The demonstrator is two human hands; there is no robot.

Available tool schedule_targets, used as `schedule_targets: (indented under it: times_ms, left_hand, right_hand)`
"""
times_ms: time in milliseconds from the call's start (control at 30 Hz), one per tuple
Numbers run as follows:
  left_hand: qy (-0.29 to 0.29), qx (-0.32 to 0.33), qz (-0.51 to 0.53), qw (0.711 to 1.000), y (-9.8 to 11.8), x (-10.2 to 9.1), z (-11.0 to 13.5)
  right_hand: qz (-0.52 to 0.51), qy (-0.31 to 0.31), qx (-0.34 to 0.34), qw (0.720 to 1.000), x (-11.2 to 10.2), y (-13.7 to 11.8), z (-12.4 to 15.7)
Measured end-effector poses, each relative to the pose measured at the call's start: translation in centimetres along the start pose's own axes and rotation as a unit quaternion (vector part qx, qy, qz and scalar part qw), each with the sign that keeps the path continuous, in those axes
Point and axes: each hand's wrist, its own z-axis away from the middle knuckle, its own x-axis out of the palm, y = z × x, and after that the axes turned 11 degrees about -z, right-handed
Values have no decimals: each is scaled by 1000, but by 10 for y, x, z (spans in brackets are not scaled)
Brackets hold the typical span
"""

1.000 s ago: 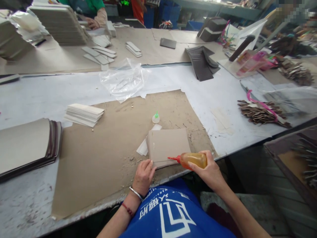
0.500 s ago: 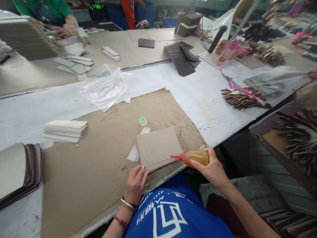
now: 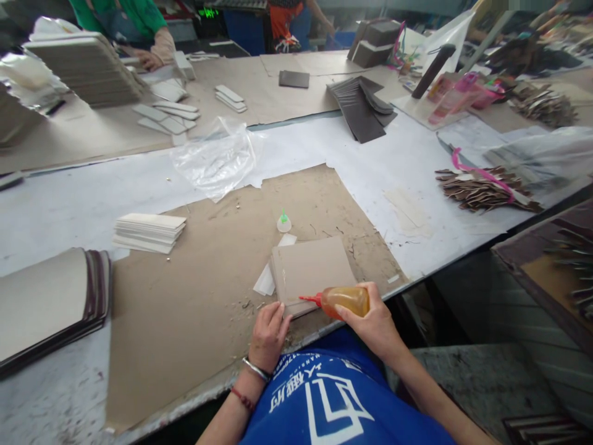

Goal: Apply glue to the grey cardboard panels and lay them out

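Observation:
My right hand (image 3: 373, 321) is wrapped round a squeeze glue bottle (image 3: 345, 301) of amber liquid, tilted on its side. Its thin red nozzle points left, just over the near edge of a stack of brown sheets (image 3: 319, 266). A shiny line of glue runs along the sheets' left side. At the near left corner, my left hand (image 3: 269, 334) pinches the stack between its fingers. White strips (image 3: 265, 281) stick out from beneath the sheets on the left. Behind them stands a small clear bottle (image 3: 284, 222) with a green tip.
On the left are a pile of white strips (image 3: 149, 232) and a stack of dark-edged panels (image 3: 46, 296). A clear plastic bag (image 3: 215, 157) lies farther back. Bundled brown strips (image 3: 486, 185) lie at right. A person in green (image 3: 139, 25) works across the table.
The bottle's nozzle has moved left along the near edge of the sheets. My left hand stays at the corner. The whole view has shifted, so the scene sits farther right.

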Motion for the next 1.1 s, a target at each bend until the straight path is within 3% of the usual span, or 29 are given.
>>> schedule_targets:
  times_ms: [700,900,1100]
  left_hand:
    - [5,48,3,999,-5,1,2]
    - [-1,58,2,998,-6,0,1]
    - [-3,66,-21,998,-4,0,0]
  right_hand:
    - [80,135,37,987,-82,35,-14]
    - [47,139,33,989,-84,32,-24]
    - [5,139,-5,990,-70,22,-71]
